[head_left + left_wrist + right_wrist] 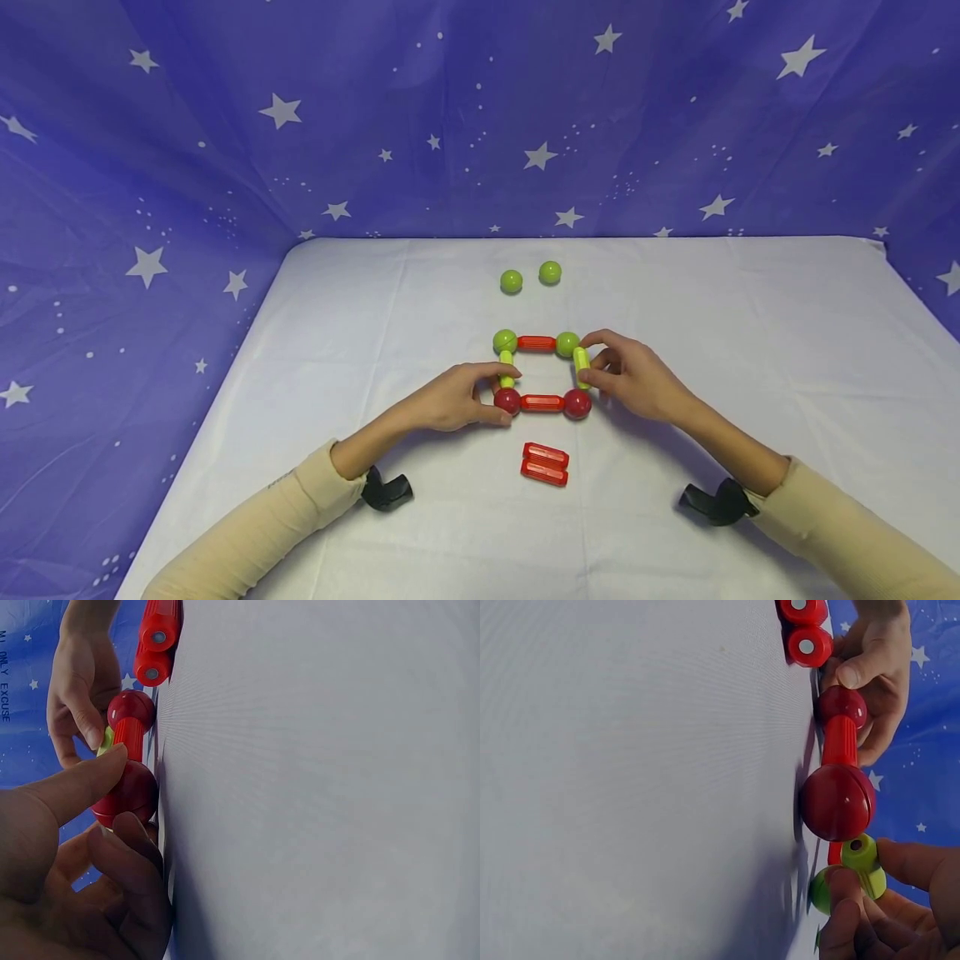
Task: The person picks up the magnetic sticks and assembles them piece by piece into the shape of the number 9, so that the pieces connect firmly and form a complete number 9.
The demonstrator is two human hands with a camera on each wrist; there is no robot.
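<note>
Four balls and connecting rods form a square on the white cloth. Two red balls [577,404] sit at the near corners, joined by a red rod [542,403]. At the far corners are two green balls [567,344], with another red rod [536,343] between them. A yellow-green rod [507,367] makes the left side. My left hand [450,402] holds the near-left red ball [127,796] between thumb and fingers. My right hand [637,379] pinches a second yellow-green rod [864,859] at the right side, its end facing the near-right red ball [838,802].
Two loose green balls [550,272] lie behind the square. Two red rods [545,464] lie side by side in front of it. A purple star-patterned curtain [480,117] hangs behind and left of the cloth-covered table [360,317].
</note>
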